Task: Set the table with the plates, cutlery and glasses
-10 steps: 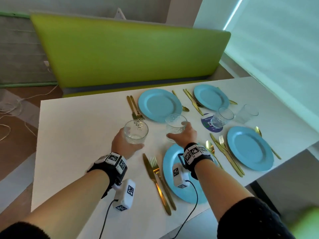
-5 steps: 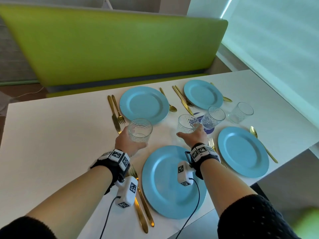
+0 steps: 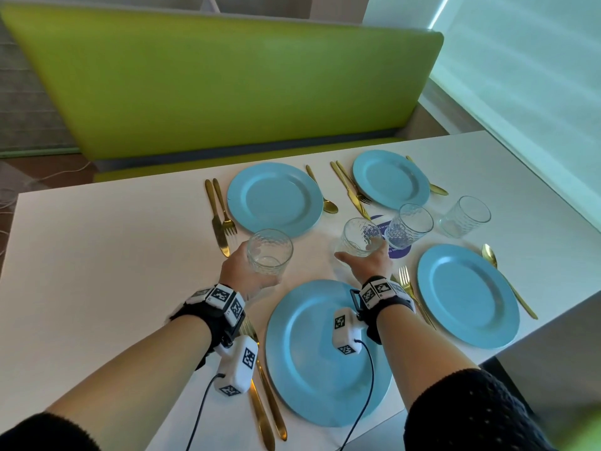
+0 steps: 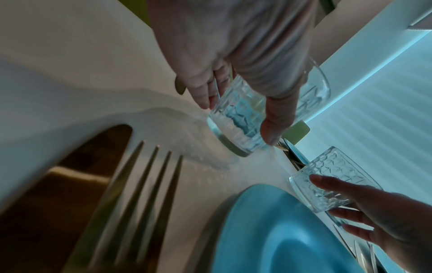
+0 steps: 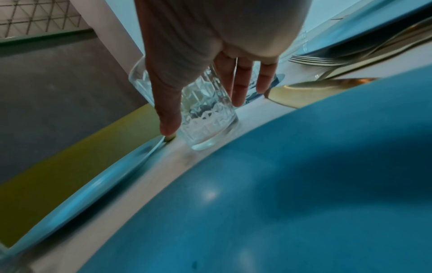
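Each hand grips a clear patterned glass above the near blue plate (image 3: 309, 369). My left hand (image 3: 247, 271) wraps round the left glass (image 3: 269, 255), thumb and fingers on its sides (image 4: 233, 133); the base sits just off the white table. My right hand (image 3: 367, 262) holds the right glass (image 3: 359, 237) from behind, thumb on one side, fingers on the other (image 5: 210, 133). Three more blue plates lie at the far left (image 3: 274, 198), far right (image 3: 390, 177) and near right (image 3: 468, 294). Gold cutlery flanks every plate.
Two more glasses (image 3: 409, 226) (image 3: 463, 216) stand close to the right of my right hand, one over a round blue sticker (image 3: 401, 253). A green bench (image 3: 227, 92) backs the white table (image 3: 97, 255). A gold knife and fork (image 3: 221, 219) lie left of the left glass.
Both hands have carried their glasses a little to the right. The right glass now stands close to the third glass. The head view has swung right and moved nearer.
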A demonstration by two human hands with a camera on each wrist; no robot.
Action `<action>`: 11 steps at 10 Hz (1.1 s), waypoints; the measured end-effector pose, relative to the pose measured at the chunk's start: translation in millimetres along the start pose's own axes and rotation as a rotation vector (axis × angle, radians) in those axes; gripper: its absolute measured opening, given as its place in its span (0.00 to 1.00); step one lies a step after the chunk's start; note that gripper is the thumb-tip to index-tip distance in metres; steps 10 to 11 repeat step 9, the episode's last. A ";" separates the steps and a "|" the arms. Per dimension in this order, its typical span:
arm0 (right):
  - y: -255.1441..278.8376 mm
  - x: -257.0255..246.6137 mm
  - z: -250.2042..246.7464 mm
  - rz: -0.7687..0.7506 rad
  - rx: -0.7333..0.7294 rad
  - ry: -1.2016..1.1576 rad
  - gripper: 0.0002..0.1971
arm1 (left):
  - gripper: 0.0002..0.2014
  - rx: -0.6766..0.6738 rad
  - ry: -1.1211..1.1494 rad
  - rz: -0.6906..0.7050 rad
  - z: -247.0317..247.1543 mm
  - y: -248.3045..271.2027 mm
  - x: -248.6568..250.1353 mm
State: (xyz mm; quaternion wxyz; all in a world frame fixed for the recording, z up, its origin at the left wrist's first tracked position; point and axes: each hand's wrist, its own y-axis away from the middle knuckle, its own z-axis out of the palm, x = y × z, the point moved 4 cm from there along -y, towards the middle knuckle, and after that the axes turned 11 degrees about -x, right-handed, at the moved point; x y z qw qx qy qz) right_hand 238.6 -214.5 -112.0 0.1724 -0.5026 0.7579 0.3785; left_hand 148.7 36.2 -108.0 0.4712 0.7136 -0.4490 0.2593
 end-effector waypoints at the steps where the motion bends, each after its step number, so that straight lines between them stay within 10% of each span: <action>1: -1.3 -1.1 -1.6 0.001 -0.043 -0.003 0.52 | 0.40 -0.018 -0.003 0.001 0.6 0.4 -0.8; 11: 13.6 5.4 -44.2 -0.001 -0.109 0.042 0.50 | 0.60 -0.142 -0.047 -0.099 3.8 2.2 5.1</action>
